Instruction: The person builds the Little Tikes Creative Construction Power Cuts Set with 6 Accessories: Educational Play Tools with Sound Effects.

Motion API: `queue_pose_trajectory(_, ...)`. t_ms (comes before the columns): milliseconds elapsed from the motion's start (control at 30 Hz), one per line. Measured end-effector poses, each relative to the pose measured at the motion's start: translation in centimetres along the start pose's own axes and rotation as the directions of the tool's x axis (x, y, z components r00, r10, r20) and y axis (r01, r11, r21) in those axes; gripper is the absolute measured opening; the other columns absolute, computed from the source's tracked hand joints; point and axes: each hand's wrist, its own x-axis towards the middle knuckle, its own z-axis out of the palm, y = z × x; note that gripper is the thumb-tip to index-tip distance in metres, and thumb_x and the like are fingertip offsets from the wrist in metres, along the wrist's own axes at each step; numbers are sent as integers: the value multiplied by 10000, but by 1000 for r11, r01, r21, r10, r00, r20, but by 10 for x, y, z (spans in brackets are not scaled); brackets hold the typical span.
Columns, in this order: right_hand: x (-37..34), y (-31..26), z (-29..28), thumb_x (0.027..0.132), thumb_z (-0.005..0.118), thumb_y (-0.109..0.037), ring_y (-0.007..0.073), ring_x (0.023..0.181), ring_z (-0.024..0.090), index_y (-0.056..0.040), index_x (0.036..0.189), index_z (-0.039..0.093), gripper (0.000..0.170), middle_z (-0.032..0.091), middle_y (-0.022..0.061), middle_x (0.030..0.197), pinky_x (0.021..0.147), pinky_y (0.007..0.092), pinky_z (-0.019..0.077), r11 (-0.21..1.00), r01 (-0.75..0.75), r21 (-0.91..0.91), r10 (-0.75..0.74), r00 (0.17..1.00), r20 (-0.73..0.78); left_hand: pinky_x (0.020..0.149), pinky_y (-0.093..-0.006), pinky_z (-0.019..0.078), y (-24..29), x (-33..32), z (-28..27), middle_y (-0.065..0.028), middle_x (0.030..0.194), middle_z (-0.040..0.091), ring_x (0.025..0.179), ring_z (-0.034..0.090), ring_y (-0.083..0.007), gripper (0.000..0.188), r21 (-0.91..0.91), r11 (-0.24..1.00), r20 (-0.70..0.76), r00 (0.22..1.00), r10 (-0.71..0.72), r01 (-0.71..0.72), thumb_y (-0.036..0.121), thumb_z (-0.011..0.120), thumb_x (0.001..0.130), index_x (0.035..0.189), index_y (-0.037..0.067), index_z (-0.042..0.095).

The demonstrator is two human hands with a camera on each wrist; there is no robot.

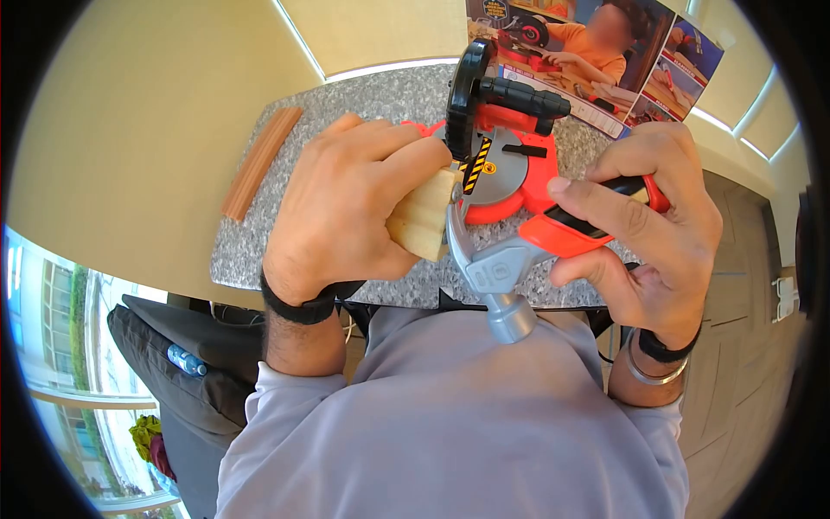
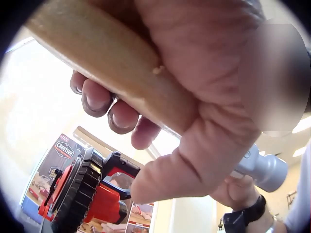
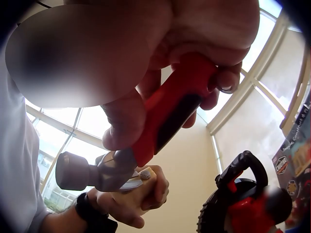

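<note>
My left hand [image 1: 341,203] grips a pale wooden block [image 1: 422,218], thumb on one side and fingers over the other. In my right hand [image 1: 661,212] is a toy claw hammer [image 1: 497,266] with a red and black handle and a grey head, held by the handle. The hammer's claw reaches the block's right end, while its striking face points down toward my body. At that end, the right wrist view shows a small grey ridged piece [image 3: 145,174] by the claw. Both hands are raised in front of a red and black toy miter saw [image 1: 501,203].
The saw stands on a speckled grey table [image 1: 238,264], its black blade upright. A reddish-brown wooden strip [image 1: 262,164] lies at the table's left side. Behind the saw leans a printed toy box [image 1: 596,60]. A dark chair or bag with a water bottle [image 1: 186,361] is at lower left.
</note>
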Motion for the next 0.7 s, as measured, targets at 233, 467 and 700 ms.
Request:
queue_pose_trajectory(233, -1, 0, 2, 672, 874, -474, 302, 902, 575, -27, 1079, 819, 607, 640, 105, 972, 800, 405, 478, 997, -35, -65, 33, 999, -31, 669, -439, 450, 9, 4, 5, -65, 820, 644, 773, 649, -353, 431, 78, 997, -77, 997, -15, 21, 154, 859, 593, 973, 113, 661)
queue_pose_trajectory(467, -2, -1, 3, 643, 892, -415, 309, 923, 582, -22, 1099, 818, 606, 646, 118, 1003, 825, 408, 484, 997, -58, -60, 55, 997, -54, 662, -440, 451, 12, 1, 6, -65, 808, 644, 757, 642, -365, 412, 53, 997, -87, 995, -54, 59, 179, 872, 606, 952, 108, 660)
queue_pose_trajectory(700, -3, -4, 13, 632, 897, -382, 298, 931, 584, -21, 1117, 819, 610, 647, 114, 1016, 827, 401, 488, 996, -58, -73, 48, 991, -129, 670, -454, 464, 12, 1, 4, -80, 802, 645, 759, 635, -389, 393, 39, 993, -94, 990, -105, 109, 174, 864, 610, 928, 104, 645)
